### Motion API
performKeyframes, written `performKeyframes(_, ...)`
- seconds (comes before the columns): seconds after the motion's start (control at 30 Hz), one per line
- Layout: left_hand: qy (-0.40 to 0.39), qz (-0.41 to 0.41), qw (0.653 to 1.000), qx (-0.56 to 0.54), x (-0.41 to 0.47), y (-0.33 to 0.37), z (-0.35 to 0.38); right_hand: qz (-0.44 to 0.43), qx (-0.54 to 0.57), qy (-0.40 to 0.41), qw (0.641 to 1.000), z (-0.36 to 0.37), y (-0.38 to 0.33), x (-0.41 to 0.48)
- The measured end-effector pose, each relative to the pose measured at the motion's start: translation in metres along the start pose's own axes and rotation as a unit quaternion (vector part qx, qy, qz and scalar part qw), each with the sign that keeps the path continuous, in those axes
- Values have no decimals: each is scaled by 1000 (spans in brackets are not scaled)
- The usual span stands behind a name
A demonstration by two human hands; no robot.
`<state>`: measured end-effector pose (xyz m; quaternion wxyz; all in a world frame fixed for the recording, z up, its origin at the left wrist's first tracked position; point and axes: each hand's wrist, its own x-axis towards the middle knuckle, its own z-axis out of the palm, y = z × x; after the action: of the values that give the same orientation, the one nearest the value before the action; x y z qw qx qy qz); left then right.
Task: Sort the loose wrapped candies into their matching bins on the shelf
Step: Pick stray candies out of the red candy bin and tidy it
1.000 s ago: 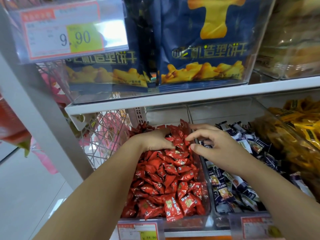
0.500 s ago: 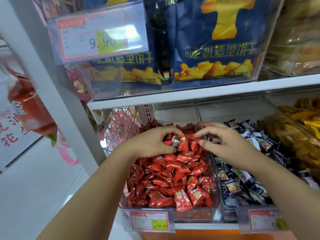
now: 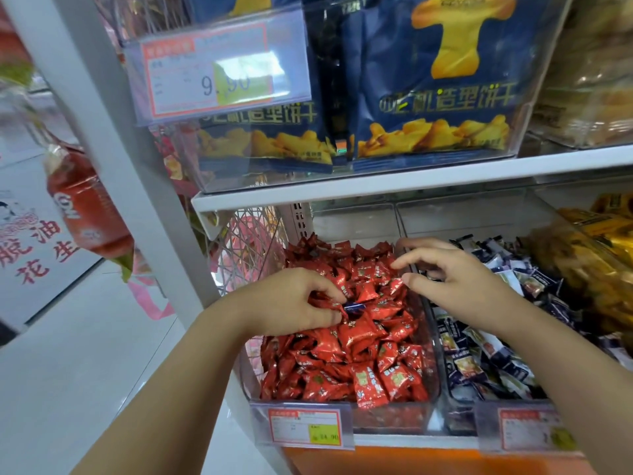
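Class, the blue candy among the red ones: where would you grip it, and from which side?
I'd pinch the blue candy by its exposed edge, from above: only that thin strip shows, and red candies bury the rest.

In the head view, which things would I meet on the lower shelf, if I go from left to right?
wire mesh panel → red wrapped candies → dark blue wrapped candies → yellow wrapped snacks

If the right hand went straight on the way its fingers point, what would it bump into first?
Probably the heaped red candies: the right hand points leftward, close over them. How high it is above them is unclear.
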<state>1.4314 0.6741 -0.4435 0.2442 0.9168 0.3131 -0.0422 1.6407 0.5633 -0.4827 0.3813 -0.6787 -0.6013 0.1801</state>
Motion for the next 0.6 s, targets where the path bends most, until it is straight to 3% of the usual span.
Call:
performKeyframes(0.23,30,-13,998,47,-10,-7,7,-58,-125,30,990,4,-19,3)
performKeyframes(0.33,51,-4,998,44,-15,-8,14,-92,-208,-32,973,15,-36,9)
performKeyframes(0.6,75,-13,997,-4,-21,-5,30,-39,-372,-130,918,36,-48,27)
